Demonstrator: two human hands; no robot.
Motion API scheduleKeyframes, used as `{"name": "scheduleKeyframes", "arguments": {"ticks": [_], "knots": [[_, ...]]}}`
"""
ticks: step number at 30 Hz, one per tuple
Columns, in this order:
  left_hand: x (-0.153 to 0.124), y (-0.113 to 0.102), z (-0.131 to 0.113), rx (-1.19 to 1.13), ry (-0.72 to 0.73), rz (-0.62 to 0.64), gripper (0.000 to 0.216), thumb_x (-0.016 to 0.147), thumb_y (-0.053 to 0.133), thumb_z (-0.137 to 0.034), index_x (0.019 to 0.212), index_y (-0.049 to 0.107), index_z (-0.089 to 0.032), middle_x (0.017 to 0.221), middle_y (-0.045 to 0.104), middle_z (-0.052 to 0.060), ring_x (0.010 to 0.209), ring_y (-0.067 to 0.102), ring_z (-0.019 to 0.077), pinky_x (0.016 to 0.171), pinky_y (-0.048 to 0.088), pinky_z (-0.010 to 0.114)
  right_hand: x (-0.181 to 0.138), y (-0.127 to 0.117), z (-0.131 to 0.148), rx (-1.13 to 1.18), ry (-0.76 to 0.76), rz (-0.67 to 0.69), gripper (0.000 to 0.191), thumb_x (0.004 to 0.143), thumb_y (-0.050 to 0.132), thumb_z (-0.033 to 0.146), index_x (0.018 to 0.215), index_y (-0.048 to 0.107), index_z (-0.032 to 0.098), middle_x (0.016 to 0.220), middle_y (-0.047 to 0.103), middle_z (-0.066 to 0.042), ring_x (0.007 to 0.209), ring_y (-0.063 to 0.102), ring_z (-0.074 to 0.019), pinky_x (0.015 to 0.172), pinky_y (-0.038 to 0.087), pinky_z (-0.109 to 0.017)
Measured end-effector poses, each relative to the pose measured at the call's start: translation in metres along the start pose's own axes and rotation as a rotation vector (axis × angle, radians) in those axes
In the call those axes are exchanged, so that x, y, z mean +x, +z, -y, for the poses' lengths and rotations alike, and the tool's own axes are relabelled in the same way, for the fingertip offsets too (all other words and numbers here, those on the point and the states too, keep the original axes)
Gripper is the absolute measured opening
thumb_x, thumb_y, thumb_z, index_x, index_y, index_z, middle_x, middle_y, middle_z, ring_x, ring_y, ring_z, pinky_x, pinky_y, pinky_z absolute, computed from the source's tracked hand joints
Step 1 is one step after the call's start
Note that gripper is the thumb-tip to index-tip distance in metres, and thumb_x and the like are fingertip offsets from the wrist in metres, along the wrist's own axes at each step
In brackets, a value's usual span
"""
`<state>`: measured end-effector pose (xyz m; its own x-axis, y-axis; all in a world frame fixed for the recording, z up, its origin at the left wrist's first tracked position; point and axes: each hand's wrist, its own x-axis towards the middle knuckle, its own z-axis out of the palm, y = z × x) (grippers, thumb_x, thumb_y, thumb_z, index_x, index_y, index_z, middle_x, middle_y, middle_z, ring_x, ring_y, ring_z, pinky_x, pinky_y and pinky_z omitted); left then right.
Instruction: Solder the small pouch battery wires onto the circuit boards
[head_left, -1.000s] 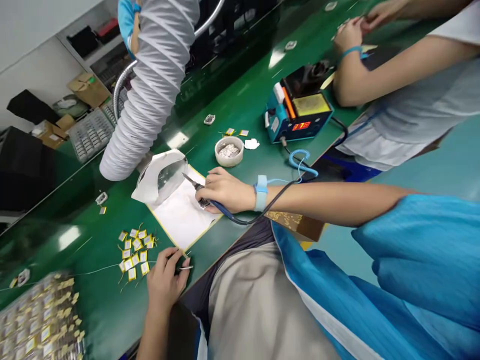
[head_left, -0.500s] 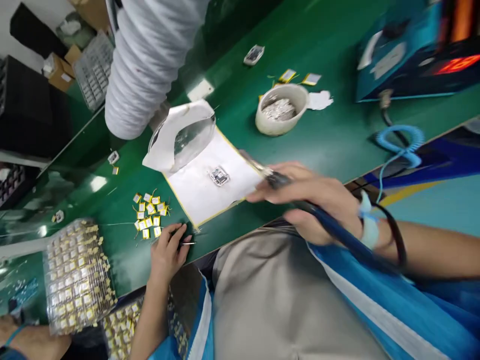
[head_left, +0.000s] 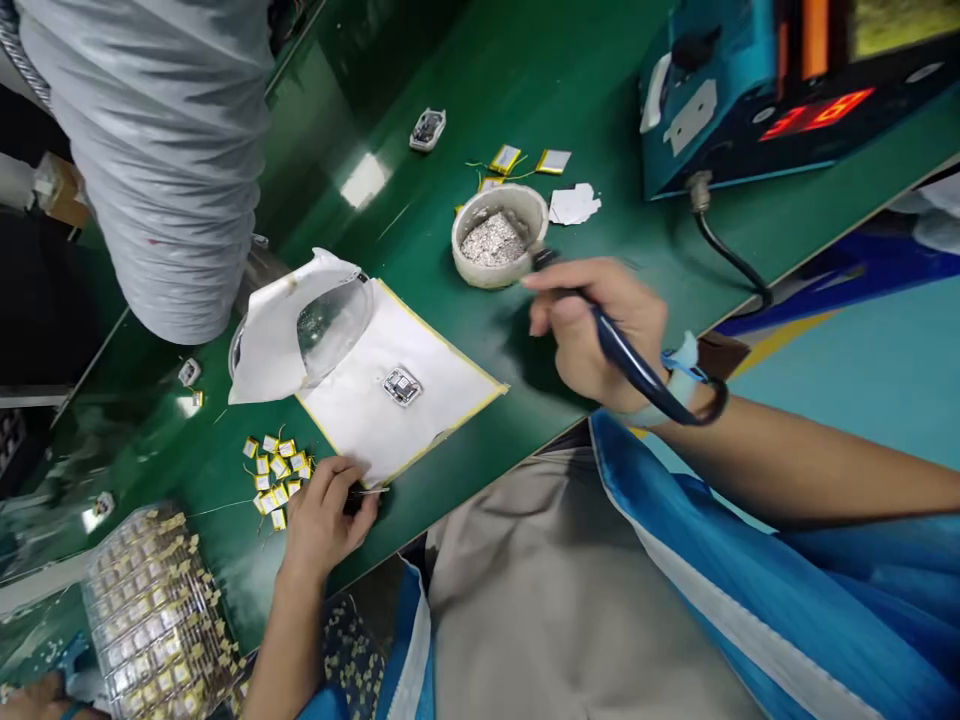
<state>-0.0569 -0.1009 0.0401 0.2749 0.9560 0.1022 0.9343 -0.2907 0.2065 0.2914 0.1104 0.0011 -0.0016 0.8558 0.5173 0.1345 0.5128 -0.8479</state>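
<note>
My right hand (head_left: 592, 335) grips a soldering iron (head_left: 626, 352) with a dark blue handle, and its tip (head_left: 541, 258) sits just off the rim of a white bowl (head_left: 459, 250) of silvery solder scraps. A wrist strap circles that wrist. A small metal circuit piece (head_left: 402, 386) lies on a yellow-edged white paper sheet (head_left: 442, 420), apart from both hands. My left hand (head_left: 326, 522) rests at the sheet's near corner, shut on slim metal tweezers (head_left: 373, 491). Beside it lies a heap of small yellow-tabbed flat cells (head_left: 274, 475) with wires.
A blue soldering station (head_left: 750, 100) with a red display stands at top right. A white ducting hose (head_left: 157, 160) hangs at left. A transparent plastic piece with white paper (head_left: 330, 325) lies on the sheet's far edge. A bag of cells (head_left: 154, 610) sits at lower left, near another person's hand (head_left: 37, 697).
My right hand has carried the iron off the sheet, across toward the bowl's rim. The view has swung, bringing the soldering station closer. My left hand has barely moved.
</note>
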Motion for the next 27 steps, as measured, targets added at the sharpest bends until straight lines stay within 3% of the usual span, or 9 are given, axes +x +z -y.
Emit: {"name": "scheduleKeyframes", "arguments": {"ticks": [3, 6, 10, 15, 19, 24, 27], "knots": [[-0.009, 0.007, 0.004, 0.068, 0.040, -0.036, 0.016, 0.101, 0.071, -0.021, 0.116, 0.068, -0.021, 0.105, 0.074, 0.006, 0.088, 0.077, 0.0173, 0.071, 0.057, 0.026, -0.003, 0.002, 0.001, -0.036, 0.012, 0.098, 0.042, 0.113, 0.053, 0.062, 0.114, 0.080, 0.029, 0.074, 0.070, -0.002, 0.060, 0.064, -0.0190, 0.060, 0.051, -0.038], [-0.019, 0.010, 0.009, 0.093, 0.087, -0.059, 0.016, 0.101, 0.070, -0.013, 0.114, 0.067, -0.021, 0.101, 0.075, 0.005, 0.085, 0.076, 0.0164, 0.073, 0.057, 0.026, -0.005, 0.005, 0.023, -0.012, -0.099, 0.249, 0.040, 0.114, 0.052, 0.059, 0.118, 0.079, 0.029, 0.078, 0.071, -0.004, 0.067, 0.066, -0.0217, 0.067, 0.051, -0.041], [-0.021, -0.001, 0.009, 0.033, 0.100, 0.013, 0.015, 0.103, 0.068, -0.020, 0.117, 0.068, -0.020, 0.105, 0.075, 0.007, 0.090, 0.077, 0.0177, 0.073, 0.057, 0.026, 0.000, 0.020, 0.051, -0.020, -0.128, 0.432, 0.023, 0.115, 0.059, 0.044, 0.122, 0.069, 0.025, 0.093, 0.078, -0.004, 0.084, 0.075, -0.0229, 0.081, 0.055, -0.040], [-0.013, -0.018, 0.000, 0.069, 0.093, 0.160, 0.007, 0.108, 0.059, -0.017, 0.109, 0.064, -0.021, 0.100, 0.073, 0.003, 0.073, 0.072, 0.0123, 0.064, 0.053, 0.024, 0.001, 0.045, 0.056, -0.073, -0.028, 0.516, 0.020, 0.112, 0.064, 0.044, 0.113, 0.063, 0.024, 0.095, 0.081, -0.004, 0.085, 0.076, -0.0226, 0.083, 0.054, -0.036], [-0.001, -0.021, -0.008, 0.112, 0.083, 0.240, 0.011, 0.108, 0.055, -0.015, 0.101, 0.060, -0.021, 0.093, 0.069, 0.001, 0.064, 0.068, 0.0119, 0.057, 0.050, 0.026, 0.000, 0.056, 0.049, -0.076, -0.044, 0.537, 0.022, 0.113, 0.063, 0.045, 0.113, 0.063, 0.023, 0.094, 0.081, -0.004, 0.084, 0.076, -0.0225, 0.083, 0.054, -0.035], [0.000, -0.020, -0.007, 0.078, 0.055, 0.242, 0.013, 0.106, 0.055, -0.014, 0.097, 0.059, -0.022, 0.090, 0.069, 0.001, 0.063, 0.068, 0.0126, 0.056, 0.051, 0.026, 0.000, 0.051, 0.045, -0.065, 0.002, 0.480, 0.021, 0.111, 0.065, 0.046, 0.114, 0.065, 0.025, 0.096, 0.080, -0.002, 0.085, 0.075, -0.0209, 0.082, 0.054, -0.032], [-0.002, -0.020, -0.006, -0.019, -0.030, 0.155, 0.009, 0.102, 0.059, -0.014, 0.101, 0.060, -0.023, 0.095, 0.077, 0.002, 0.073, 0.076, 0.0133, 0.064, 0.056, 0.024, -0.001, 0.045, 0.046, -0.036, 0.075, 0.457, 0.016, 0.108, 0.070, 0.041, 0.113, 0.066, 0.027, 0.096, 0.080, -0.001, 0.082, 0.075, -0.0197, 0.082, 0.055, -0.032]]}}
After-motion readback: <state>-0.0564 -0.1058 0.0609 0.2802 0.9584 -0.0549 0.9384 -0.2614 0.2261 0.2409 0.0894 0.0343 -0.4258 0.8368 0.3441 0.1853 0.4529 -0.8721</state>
